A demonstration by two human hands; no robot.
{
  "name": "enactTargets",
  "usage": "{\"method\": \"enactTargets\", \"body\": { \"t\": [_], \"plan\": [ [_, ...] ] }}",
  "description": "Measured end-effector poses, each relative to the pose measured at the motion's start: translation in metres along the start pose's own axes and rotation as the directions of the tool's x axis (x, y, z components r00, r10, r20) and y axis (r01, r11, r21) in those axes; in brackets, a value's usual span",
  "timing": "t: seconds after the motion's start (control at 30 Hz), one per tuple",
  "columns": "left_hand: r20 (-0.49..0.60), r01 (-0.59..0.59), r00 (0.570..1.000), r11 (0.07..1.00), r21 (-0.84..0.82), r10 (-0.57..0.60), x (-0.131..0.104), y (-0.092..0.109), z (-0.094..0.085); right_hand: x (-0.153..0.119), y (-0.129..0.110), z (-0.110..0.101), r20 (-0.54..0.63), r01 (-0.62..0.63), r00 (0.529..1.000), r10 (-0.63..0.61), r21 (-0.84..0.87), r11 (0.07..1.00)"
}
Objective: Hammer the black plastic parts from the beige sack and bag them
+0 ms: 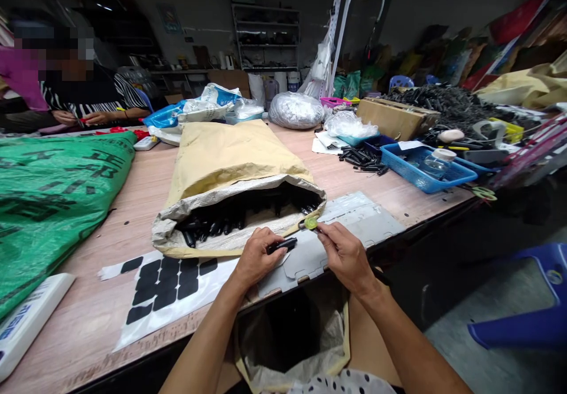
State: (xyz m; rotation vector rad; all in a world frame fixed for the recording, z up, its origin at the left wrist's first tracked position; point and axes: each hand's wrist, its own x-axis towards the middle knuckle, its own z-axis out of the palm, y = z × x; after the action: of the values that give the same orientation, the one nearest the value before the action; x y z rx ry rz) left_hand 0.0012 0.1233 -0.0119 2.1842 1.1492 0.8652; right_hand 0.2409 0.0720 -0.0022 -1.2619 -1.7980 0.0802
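Observation:
My left hand [257, 256] rests at the table's front edge, its fingers closed round a small black cylindrical piece [287, 244]. My right hand [348, 257] pinches a small tool with a round yellow-green part [310, 222] and a dark tip pointing left; its exact kind is unclear. Both hands are just in front of a tan woven sack [234, 152], lying with its mouth towards me. Inside are many black tube-like pieces [217, 226]. Under my hands lies a grey flat board [354, 222]. Left of them is a white sheet with black rounded stickers [166, 282].
A green sack [66, 187] and a white box [33, 323] are on the left. Loose black pieces [361, 159] lie near a blue basket [427, 169] at right. Another open sack [292, 347] is below the table edge. Across the table sits a person [88, 95]; a blue stool [522, 305] stands right.

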Motion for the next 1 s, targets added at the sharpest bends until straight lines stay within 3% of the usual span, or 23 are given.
{"method": "enactTargets", "body": {
  "t": [0.13,0.4,0.6,0.8,1.0],
  "plan": [
    [-0.003,-0.012,1.0,1.0,0.0,0.012,0.0,-0.001,0.001,-0.007,-0.018,0.01,0.08,0.007,0.997,-0.004,-0.042,0.999],
    [-0.015,-0.01,1.0,1.0,0.002,0.01,0.0,0.0,0.003,-0.006,-0.028,0.016,0.092,0.014,0.996,-0.008,-0.066,0.998],
    [-0.004,-0.011,1.0,1.0,0.027,0.011,0.0,0.001,0.002,-0.006,-0.033,0.023,0.175,0.01,0.984,0.007,-0.096,0.995],
    [-0.03,0.025,0.999,1.0,0.016,-0.024,0.0,0.005,0.001,0.0,0.006,0.009,0.066,-0.02,0.997,0.029,-0.141,0.99],
    [0.007,0.034,0.999,0.999,0.001,-0.034,0.0,0.005,-0.002,0.001,0.055,-0.005,0.107,0.072,0.993,-0.045,-0.263,0.962]
  ]
}}
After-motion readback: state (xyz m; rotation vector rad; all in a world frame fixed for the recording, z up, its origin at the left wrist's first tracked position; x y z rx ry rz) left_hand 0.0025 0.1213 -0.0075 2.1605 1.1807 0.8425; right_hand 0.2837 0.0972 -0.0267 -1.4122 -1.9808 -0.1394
